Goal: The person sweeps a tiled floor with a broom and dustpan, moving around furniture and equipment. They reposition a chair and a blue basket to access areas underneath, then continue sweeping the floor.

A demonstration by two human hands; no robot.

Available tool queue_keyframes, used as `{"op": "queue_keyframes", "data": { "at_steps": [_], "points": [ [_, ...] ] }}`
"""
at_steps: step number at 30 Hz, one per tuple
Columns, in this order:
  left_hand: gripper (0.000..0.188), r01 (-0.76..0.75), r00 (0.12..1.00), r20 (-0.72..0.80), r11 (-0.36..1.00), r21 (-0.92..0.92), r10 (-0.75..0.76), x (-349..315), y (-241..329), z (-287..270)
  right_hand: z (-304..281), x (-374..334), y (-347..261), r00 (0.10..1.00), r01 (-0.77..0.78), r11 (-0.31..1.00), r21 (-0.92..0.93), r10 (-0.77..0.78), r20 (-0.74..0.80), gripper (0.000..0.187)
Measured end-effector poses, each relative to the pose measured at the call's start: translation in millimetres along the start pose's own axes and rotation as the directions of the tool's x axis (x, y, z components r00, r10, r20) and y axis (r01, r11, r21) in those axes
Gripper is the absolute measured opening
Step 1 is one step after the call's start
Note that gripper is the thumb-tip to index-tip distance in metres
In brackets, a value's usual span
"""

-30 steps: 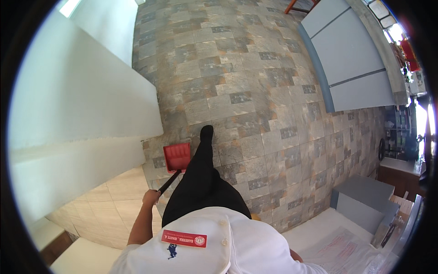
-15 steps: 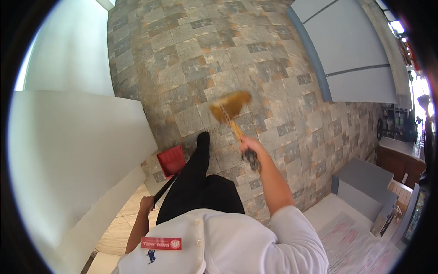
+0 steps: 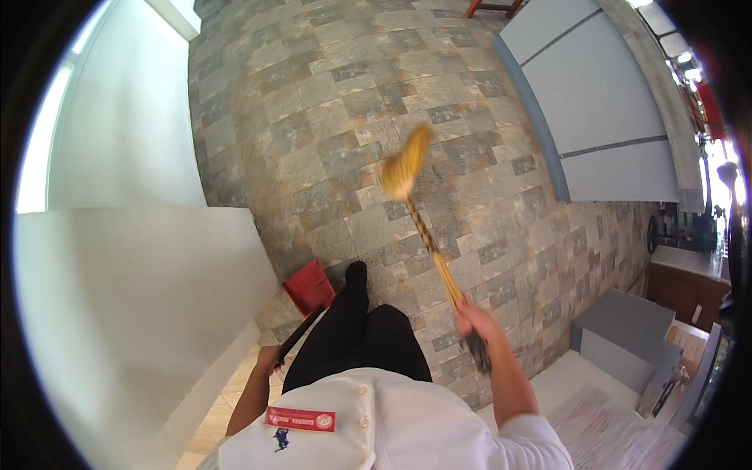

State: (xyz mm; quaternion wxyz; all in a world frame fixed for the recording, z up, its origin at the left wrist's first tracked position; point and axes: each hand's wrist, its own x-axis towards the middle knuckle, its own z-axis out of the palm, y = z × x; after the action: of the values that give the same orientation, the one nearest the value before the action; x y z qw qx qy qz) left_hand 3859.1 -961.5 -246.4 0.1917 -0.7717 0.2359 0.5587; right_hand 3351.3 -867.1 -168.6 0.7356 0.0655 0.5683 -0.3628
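Observation:
My right hand is closed round the handle of a broom, whose dark end sticks out below the fist. The broom slants away up and left. Its yellow-brown bristles are blurred by motion, over or on the tiled floor ahead of me. At my left side, my left hand grips the black handle of a red dustpan. The pan is low beside my dark shoe, near the corner of the white wall; whether it touches the floor I cannot tell.
A white partition wall runs along my left. Grey cabinets with a blue base stand at the far right. Nearer on the right are a grey box-like unit and a counter with printed sheets. Reddish wooden legs show at the top.
My right hand has moved right and nearer to me, and the broom now reaches farther out, its bristles turned more away. The dustpan and left hand appear slightly lower and farther right.

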Motion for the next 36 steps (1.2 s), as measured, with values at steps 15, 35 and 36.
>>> {"op": "queue_keyframes", "data": {
  "at_steps": [15, 35, 36],
  "points": [
    [0.031, -0.153, 0.988, 0.057, 0.959, 0.24, 0.144, -23.5, 169.2, 29.1, -148.8, -22.2, 153.8, 0.935, 0.109, 0.862, 0.495, 0.079, -0.345, 0.023],
    [0.03, -0.144, 0.977, -0.118, 0.954, 0.263, 0.18, -110.8, 276.1, 90.1, -142.3, 260.1, -262.5, 0.989, 0.067, 0.969, 0.237, -0.096, 0.114, 0.016],
    [0.03, -0.133, 0.977, -0.126, 0.95, 0.281, 0.174, -113.2, 281.7, 90.6, -147.3, 243.8, -264.2, 0.981, 0.101, 0.967, 0.234, -0.135, 0.137, 0.012]
  ]
}}
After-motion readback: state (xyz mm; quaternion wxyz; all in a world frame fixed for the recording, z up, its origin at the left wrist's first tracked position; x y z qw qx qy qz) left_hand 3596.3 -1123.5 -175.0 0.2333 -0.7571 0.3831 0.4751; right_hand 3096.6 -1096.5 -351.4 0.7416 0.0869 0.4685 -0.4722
